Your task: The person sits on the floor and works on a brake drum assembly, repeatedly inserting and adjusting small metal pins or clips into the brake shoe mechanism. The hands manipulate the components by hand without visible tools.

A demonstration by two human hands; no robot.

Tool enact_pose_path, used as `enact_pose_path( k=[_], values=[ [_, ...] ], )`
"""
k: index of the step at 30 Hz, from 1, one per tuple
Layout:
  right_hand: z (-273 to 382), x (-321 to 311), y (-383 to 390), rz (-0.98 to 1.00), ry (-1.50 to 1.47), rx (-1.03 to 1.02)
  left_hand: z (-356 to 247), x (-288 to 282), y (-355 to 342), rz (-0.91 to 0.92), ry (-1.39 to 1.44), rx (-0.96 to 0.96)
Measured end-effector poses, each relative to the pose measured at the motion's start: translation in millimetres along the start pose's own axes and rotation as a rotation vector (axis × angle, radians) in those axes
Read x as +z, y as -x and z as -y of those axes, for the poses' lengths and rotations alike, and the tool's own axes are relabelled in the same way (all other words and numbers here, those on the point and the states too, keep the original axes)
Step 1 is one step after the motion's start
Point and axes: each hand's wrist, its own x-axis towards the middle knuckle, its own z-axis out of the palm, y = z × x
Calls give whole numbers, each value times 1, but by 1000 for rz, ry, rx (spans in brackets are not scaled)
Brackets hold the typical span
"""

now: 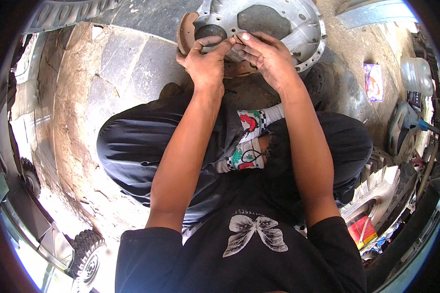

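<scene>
My left hand point(204, 62) and my right hand point(270, 61) meet at the fingertips over a large round cast-metal housing point(305, 27). Pinched between them is a small brownish piece point(238, 39), too small to name. Both hands are closed, thumbs and forefingers together. The silver-grey housing has wide openings and bolt holes around its rim. Along its left side a curved rusty-brown piece point(184, 33) shows, partly hidden by the housing and my left hand.
My crossed legs point(137, 141) lie below the housing. To the right are a purple packet point(373, 82), a clear plastic jar point(416, 76) and a grey-blue tool point(404, 124). A toothed wheel-like part point(376, 188) lies by my right knee, and a tyre point(89, 256) stands at the lower left.
</scene>
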Motion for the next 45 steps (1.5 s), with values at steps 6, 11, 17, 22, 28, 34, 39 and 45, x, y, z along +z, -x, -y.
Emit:
enact_pose_path(
  k=[6, 11, 17, 22, 28, 34, 39, 45],
  values=[
    [1, 0, 3, -25, 26, 11, -4, 4, 3, -80, -159, 26],
    [-1, -14, -2, -10, 221, 72, -16, 13, 9, -149, -228, 7],
    [6, -2, 14, -87, 977, -151, -8, 7, -4, -348, 352, -164],
    [4, -1, 28, -90, 1193, -255, 2, 1, -17, -352, 363, -280],
    [-4, 15, 36, -134, 1224, -375, -5, 9, -14, -470, 369, -284],
    [-19, 12, 25, -202, 1152, -399, 4, 12, -20, -487, 302, -286],
    [-17, 16, 35, -237, 1283, -435, -8, 9, -8, -468, 62, -300],
    [-15, 18, 27, -258, 1242, -425, -12, 14, -3, -492, 52, -279]
  ],
)
